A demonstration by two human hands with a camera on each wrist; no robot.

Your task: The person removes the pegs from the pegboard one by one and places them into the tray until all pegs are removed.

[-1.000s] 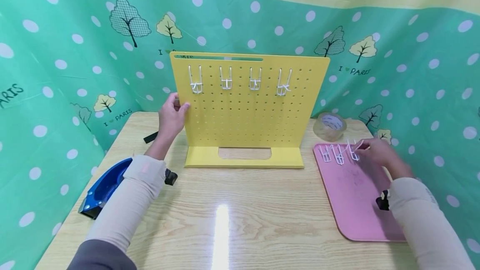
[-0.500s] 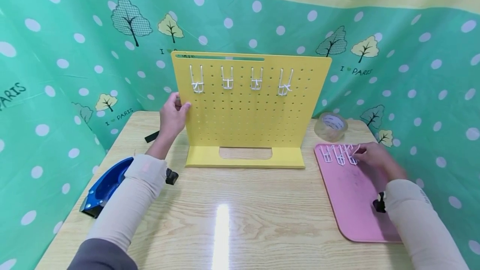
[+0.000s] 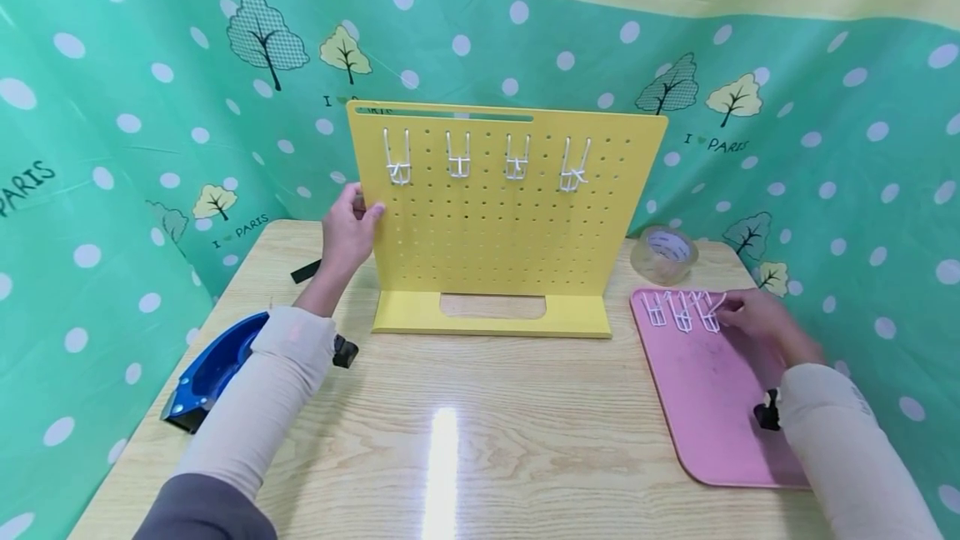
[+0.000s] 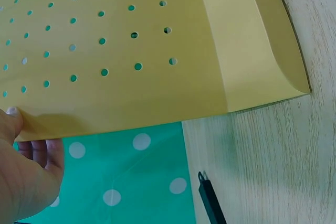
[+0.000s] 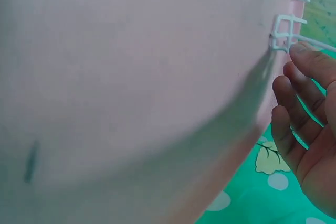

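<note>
**Left hand grips the yellow pegboard, right hand touches a white hook**

From the head view, we see the pegboard standing on its flat foot on the wooden table, four hung hooks in a row across its upper part. The left hand is at its left edge. To the right, three white hooks lie side by side at the far end of a pink tray; the right hand is at the rightmost. A tape roll sits just beyond the tray, and a blue tool (partly behind the left sleeve) lies at the left.

In the left wrist view, we find the board's edge clamped between thumb and fingers. A black tool with a metal tip lies nearby.

In the right wrist view, we see the thumb against the hook, the other fingers loosely bent; we cannot tell whether they pinch it.
</note>
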